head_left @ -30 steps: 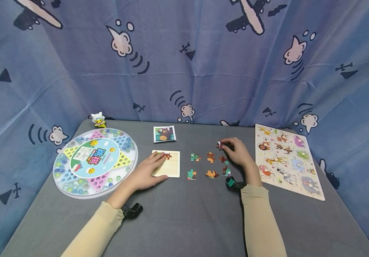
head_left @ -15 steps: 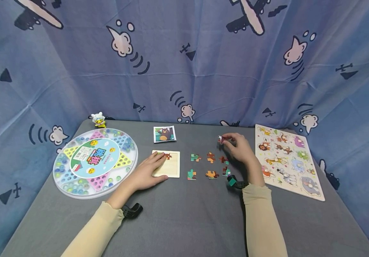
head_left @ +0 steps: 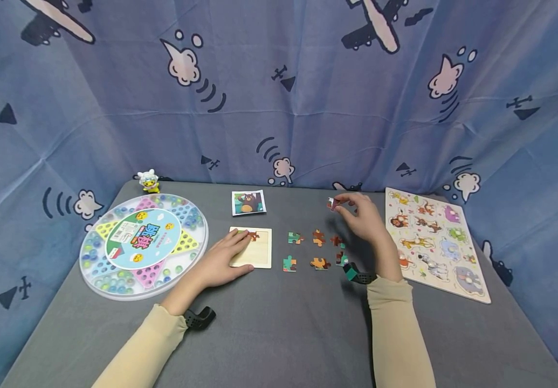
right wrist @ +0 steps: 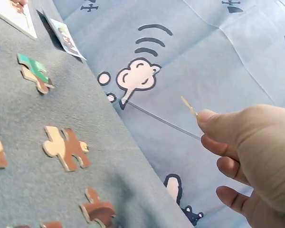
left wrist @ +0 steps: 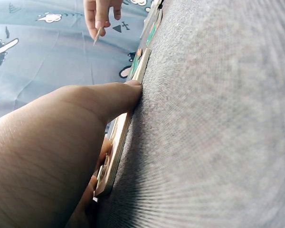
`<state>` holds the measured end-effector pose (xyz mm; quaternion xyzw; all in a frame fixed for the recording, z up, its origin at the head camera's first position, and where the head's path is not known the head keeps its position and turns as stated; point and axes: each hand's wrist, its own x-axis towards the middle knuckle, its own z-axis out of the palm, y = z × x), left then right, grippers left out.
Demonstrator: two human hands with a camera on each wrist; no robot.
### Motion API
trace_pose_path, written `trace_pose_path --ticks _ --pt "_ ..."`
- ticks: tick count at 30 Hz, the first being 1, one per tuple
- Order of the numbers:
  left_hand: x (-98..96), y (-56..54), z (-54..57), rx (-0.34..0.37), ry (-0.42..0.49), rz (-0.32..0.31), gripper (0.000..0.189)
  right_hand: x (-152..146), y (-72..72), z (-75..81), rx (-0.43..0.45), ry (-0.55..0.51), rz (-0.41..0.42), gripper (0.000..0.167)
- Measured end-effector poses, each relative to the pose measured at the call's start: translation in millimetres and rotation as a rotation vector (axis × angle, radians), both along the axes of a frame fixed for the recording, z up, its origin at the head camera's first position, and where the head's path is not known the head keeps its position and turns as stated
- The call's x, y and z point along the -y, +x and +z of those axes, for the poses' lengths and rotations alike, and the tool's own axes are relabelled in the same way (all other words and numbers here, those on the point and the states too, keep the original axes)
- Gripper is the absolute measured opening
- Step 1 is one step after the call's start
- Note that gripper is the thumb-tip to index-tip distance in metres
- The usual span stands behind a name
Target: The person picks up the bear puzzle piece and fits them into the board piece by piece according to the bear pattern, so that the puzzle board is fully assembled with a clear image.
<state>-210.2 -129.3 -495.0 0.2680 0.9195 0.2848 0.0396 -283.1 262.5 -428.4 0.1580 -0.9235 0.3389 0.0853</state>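
Observation:
My left hand (head_left: 221,260) rests with fairly straight fingers over the left side of a small square wooden puzzle tray (head_left: 262,254). Its thumb lies at the tray's near edge (left wrist: 138,78) in the left wrist view. A reddish-brown puzzle piece (head_left: 254,235) lies at the tray's top, partly beside my fingertips. My right hand (head_left: 363,220) pinches a dark red and white jigsaw piece (head_left: 331,203) between thumb and index finger, raised above the table. The right wrist view shows this piece edge-on (right wrist: 188,105). Loose jigsaw pieces (head_left: 318,237) lie in two rows between the hands.
Behind the tray stands a picture card of a bear (head_left: 248,202). A round marble board game (head_left: 144,242) fills the left side, with a small figurine (head_left: 149,181) behind it. On the right lies an animal peg board (head_left: 436,245). A patterned curtain (head_left: 279,97) closes the back.
My right hand has moved back and up with the jigsaw piece, away from the loose pieces. The left hand has stayed on the tray.

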Motion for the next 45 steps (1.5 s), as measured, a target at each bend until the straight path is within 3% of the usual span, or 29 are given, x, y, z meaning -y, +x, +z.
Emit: trace_pose_path --ticks 25,45 --pt "0.2 0.1 0.3 0.005 -0.001 0.002 0.080 32 -4.2 -10.2 -0.016 0.016 0.032 0.030" --pt "0.3 0.6 2.0 0.005 -0.003 0.002 0.079 80 0.1 -25.4 0.060 0.030 0.079 0.030"
